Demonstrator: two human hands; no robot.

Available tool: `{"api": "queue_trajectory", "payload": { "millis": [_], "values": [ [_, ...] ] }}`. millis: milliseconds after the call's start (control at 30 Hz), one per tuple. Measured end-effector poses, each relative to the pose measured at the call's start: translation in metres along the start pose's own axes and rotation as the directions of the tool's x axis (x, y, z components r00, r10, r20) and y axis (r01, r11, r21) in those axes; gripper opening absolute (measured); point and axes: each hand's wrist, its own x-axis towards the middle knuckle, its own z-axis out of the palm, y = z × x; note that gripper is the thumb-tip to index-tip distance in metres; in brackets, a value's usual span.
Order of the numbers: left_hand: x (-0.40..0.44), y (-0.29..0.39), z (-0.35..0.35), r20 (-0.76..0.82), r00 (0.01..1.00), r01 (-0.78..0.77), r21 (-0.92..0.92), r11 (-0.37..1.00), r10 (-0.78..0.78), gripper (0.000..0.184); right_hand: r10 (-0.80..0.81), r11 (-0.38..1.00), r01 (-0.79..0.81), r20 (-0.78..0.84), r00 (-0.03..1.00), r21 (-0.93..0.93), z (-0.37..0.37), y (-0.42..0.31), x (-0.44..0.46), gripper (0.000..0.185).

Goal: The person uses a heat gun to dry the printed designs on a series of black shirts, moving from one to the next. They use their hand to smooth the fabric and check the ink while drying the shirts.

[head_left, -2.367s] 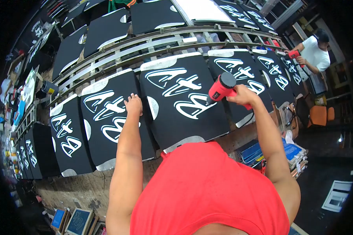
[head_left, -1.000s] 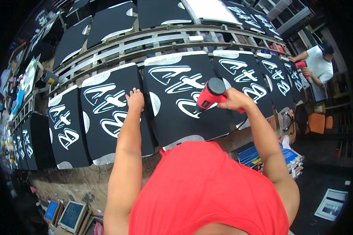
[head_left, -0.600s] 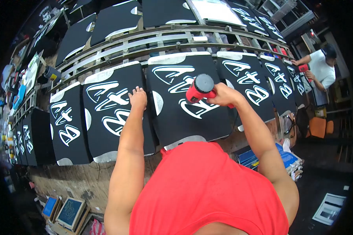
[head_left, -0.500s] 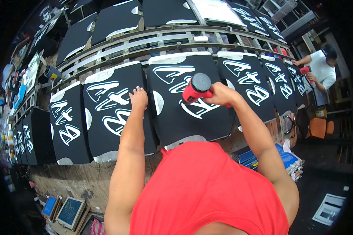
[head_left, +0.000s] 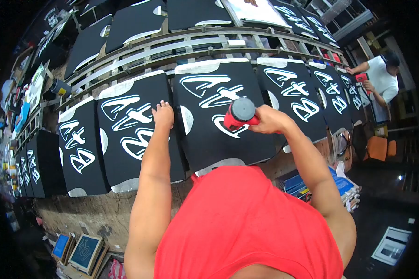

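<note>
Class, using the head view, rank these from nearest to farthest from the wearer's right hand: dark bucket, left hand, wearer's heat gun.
1. Heat gun, in the right hand.
2. Left hand, to the left.
3. Dark bucket, far left.

right fingers [head_left: 260, 126] grip red heat gun [head_left: 242, 110] | over lettered panel [head_left: 214, 104] | left fingers [head_left: 162, 106] on neighbour panel [head_left: 131, 120]

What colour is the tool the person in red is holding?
The tool is red with a grey round end, best seen in the head view.
</note>
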Motion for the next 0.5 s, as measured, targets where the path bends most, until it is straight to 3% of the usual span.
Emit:
{"api": "queue_trajectory", "payload": {
  "millis": [33,67,133,200,267,300,367,400,467,500],
  "values": [
    [0.001,-0.001,0.003,0.002,1.000,-0.001,0.001,1.000,0.001,0.102,-0.110,0.992,0.106,-0.062,0.992,-0.066,0.004,0.015,-0.001,0.048],
    [0.003,-0.001,0.005,-0.007,1.000,0.001,0.002,1.000,-0.001,0.101,-0.109,0.992,0.106,-0.061,0.992,-0.064,0.002,0.016,-0.006,0.048],
    [0.006,0.000,0.006,-0.017,1.000,-0.003,0.007,1.000,0.003,0.101,0.019,0.994,-0.015,0.035,0.999,-0.107,-0.004,0.015,-0.018,0.047],
    [-0.001,0.001,-0.002,-0.002,1.000,-0.001,-0.010,1.000,0.001,0.097,0.047,0.993,-0.043,0.031,0.998,-0.112,-0.002,0.026,-0.020,0.046],
    [0.003,-0.001,0.005,-0.026,1.000,-0.004,-0.021,1.000,0.003,0.095,-0.091,0.991,0.077,-0.129,0.987,-0.113,0.006,0.042,-0.019,0.046],
    [0.006,-0.002,0.008,-0.051,0.999,-0.004,-0.035,0.999,0.002,0.094,-0.090,0.991,0.075,-0.132,0.987,-0.111,0.003,0.044,-0.022,0.046],
    [0.010,-0.003,0.009,-0.033,0.999,0.000,-0.037,0.999,-0.002,0.093,0.139,0.990,-0.139,-0.020,0.990,-0.004,-0.006,0.045,-0.028,0.046],
    [0.010,-0.002,0.008,-0.012,1.000,0.008,-0.042,0.999,-0.008,0.092,0.141,0.990,-0.141,-0.024,0.990,-0.001,-0.004,0.052,-0.029,0.046],
    [0.009,-0.002,0.009,-0.026,1.000,-0.001,-0.030,1.000,0.001,0.092,-0.030,0.996,0.008,-0.241,0.970,-0.093,0.000,0.068,-0.030,0.039],
    [0.007,-0.002,0.009,-0.038,0.999,-0.007,-0.018,1.000,0.006,0.093,0.072,0.997,-0.079,-0.249,0.966,-0.020,-0.002,0.063,-0.034,0.039]
  ]
}}
